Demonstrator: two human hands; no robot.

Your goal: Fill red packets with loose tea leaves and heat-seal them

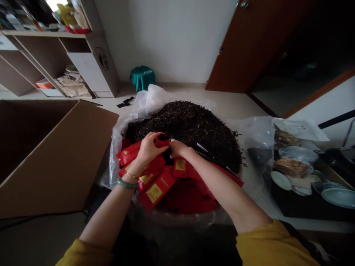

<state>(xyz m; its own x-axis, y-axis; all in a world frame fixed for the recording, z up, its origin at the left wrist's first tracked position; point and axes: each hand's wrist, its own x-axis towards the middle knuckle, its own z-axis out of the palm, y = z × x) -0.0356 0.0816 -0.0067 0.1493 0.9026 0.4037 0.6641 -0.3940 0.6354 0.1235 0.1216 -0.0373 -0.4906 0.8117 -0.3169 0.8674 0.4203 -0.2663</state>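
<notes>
My left hand (pixel 149 148) is closed, thumb and fingers round the top of a red pouch (pixel 162 142). Close beside it, my right hand (pixel 179 148) pinches the same pouch at its right edge. Something dark sits right behind the fingertips, too dim to make out. Below both hands lie several flat red packets (pixel 156 190) with gold labels, partly covered by my forearms. Just beyond them rises a big heap of dark, dry tea leaves (pixel 191 116) inside a clear plastic liner (pixel 151 96).
An open cardboard box (pixel 91 147) stands at the left. Black stick-like tools (pixel 205 149) rest on the heap's right. Glass bowls (pixel 298 154) and a small white dish (pixel 281 180) occupy a dark tray at the right. A teal-covered stool (pixel 142 77) is by the wall.
</notes>
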